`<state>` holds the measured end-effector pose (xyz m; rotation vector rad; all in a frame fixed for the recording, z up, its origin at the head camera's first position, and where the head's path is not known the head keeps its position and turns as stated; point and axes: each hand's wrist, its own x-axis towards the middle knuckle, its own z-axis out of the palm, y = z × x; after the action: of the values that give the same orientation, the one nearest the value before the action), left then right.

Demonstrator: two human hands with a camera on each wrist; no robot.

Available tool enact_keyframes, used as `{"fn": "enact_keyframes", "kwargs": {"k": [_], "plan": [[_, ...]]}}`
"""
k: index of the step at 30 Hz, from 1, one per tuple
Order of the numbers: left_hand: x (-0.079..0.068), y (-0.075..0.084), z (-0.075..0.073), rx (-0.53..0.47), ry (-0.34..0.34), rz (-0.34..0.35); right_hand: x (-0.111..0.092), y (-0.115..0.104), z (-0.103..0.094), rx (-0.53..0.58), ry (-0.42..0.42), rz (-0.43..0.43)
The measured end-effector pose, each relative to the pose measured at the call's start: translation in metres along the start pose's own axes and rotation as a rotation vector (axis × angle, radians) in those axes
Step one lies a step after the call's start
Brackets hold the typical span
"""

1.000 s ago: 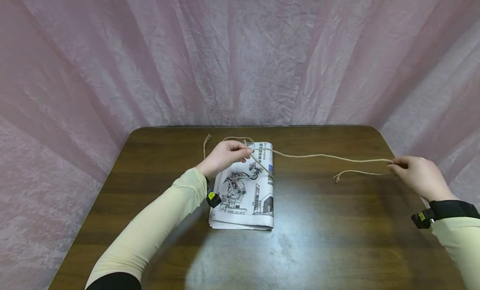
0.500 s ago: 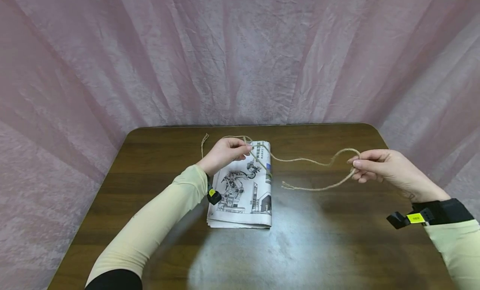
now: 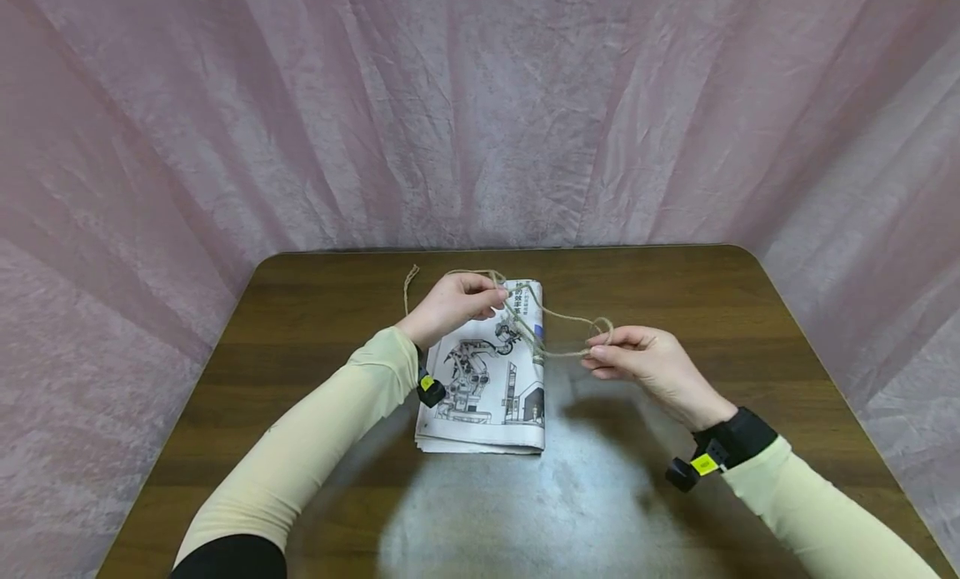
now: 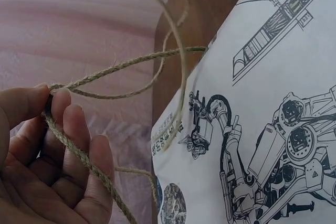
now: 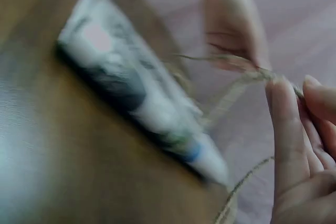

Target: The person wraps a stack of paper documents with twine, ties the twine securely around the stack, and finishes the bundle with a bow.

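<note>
Head view: over the paper point(image 3: 483, 371) on the desk point(image 3: 675, 287), the left hand point(image 3: 453, 306) pinches the cord point(image 3: 562, 355), likely to stop it slipping, and the right hand point(image 3: 651, 364), beside the paper, pinches a loop point(image 3: 612, 331), seemingly to hold its shape.

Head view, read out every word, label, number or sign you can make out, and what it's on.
"效率", in the headline on the newspaper; the headline's other characters are unclear.
Small print beside the headline: too small to read.
Yellow labels on the wrist cameras: too small to read.
</note>
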<state>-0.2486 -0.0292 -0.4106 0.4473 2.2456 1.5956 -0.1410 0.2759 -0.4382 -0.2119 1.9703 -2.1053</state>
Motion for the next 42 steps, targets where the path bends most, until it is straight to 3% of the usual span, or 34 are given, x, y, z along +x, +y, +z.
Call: {"fn": "enact_keyframes", "kwargs": {"k": [3, 7, 11, 16, 19, 23, 27, 32, 39, 42], "plan": [[-0.001, 0.0, 0.0, -0.016, 0.001, 0.004, 0.006, 0.021, 0.016, -0.076, -0.017, 0.015], [-0.002, 0.001, 0.0, -0.017, -0.008, 0.011, 0.004, 0.04, 0.022, -0.387, -0.033, 0.058], [-0.003, 0.002, 0.001, -0.007, -0.018, 0.027, -0.002, 0.041, 0.013, -0.657, 0.056, 0.049], [-0.006, 0.0, -0.001, 0.005, -0.021, 0.033, 0.005, 0.025, -0.007, -0.712, 0.17, -0.088], [-0.008, -0.002, -0.001, -0.006, -0.03, 0.036, 0.018, 0.012, -0.013, -0.732, 0.191, -0.175], [-0.012, -0.003, 0.003, -0.027, -0.046, 0.045, 0.043, -0.002, -0.01, -0.717, 0.179, -0.224], [-0.015, -0.004, 0.004, -0.036, -0.078, 0.044, 0.071, -0.01, -0.001, -0.674, 0.11, -0.21], [-0.02, -0.006, 0.004, 0.006, -0.106, 0.03, 0.104, -0.013, 0.012, -0.657, -0.032, -0.111], [-0.025, -0.012, 0.005, 0.023, -0.185, 0.022, 0.132, -0.004, 0.029, -0.763, -0.374, 0.09], [-0.026, -0.014, 0.007, 0.023, -0.203, 0.036, 0.136, 0.0, 0.039, -0.845, -0.491, 0.106]]}}
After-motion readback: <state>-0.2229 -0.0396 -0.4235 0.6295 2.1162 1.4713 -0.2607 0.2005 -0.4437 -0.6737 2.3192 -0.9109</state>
